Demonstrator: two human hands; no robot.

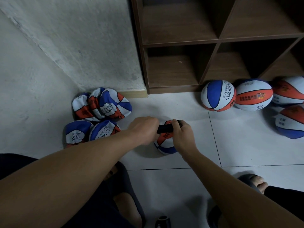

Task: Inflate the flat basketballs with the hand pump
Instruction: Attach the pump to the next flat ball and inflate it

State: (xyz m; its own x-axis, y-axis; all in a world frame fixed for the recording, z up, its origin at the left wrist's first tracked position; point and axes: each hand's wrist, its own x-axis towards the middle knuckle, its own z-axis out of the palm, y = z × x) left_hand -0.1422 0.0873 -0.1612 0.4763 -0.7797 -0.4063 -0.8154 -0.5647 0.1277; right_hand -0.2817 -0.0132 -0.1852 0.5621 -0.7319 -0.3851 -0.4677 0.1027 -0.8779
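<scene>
A small orange, white and blue basketball (164, 143) lies on the floor tiles in front of me. Over it is the black hand pump (165, 128). My left hand (144, 129) curls round the pump's left end. My right hand (181, 134) grips its right end, which shows black between thumb and fingers. The pump's needle and the ball's valve are hidden under my hands. Several flat, crumpled basketballs (102, 104) are piled by the wall at left. Several round, inflated basketballs (218, 96) lie at right in front of the shelf.
A brown wooden cubby shelf (213, 41) stands at the back right, its compartments bare. A rough white wall (65, 46) fills the left. My feet in dark slippers (130, 201) rest below my arms. A small black object (162, 221) sits at the bottom edge.
</scene>
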